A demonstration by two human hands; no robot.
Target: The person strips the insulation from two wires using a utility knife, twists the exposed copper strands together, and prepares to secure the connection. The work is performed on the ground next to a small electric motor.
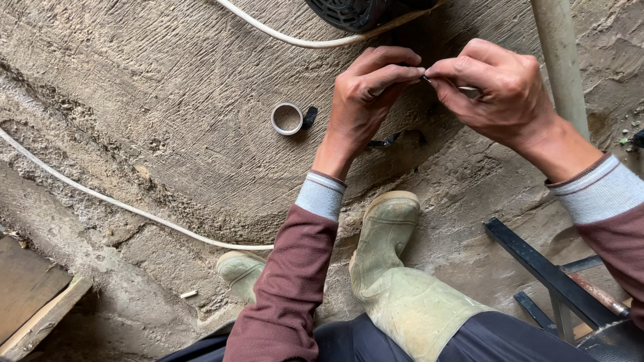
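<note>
The person is crouching over a rough concrete floor (168, 134), and both hands are meeting in the upper middle of the frame. The left hand (365, 94) and the right hand (500, 90) are pinching the same small dark piece (424, 78), which looks like a bit of black tape or a thin wire end (too small to tell which). It is sitting right between the 2 sets of fingertips, with the left thumb and forefinger closing on it from the left and the right thumb and forefinger closing on it from the right. Both sets of fingers are clenched on it; neither hand is loose. The piece is lying roughly along the line from one hand to the other, so neither hand is really nearer.

On the floor just left of the left hand, a nearly used-up roll of tape (288, 118) is lying flat, with a short black tail at its right edge. A scrap of black tape (392, 140) is lying below the hands. A white cable (121, 204) is curving across the left of the frame, and another is running along the top by a dark round grille (345, 13). A pale pipe (560, 60) is standing at upper right. 2 pale green rubber boots (386, 248) are showing at lower middle, with a dark metal frame (550, 275) at lower right.
</note>
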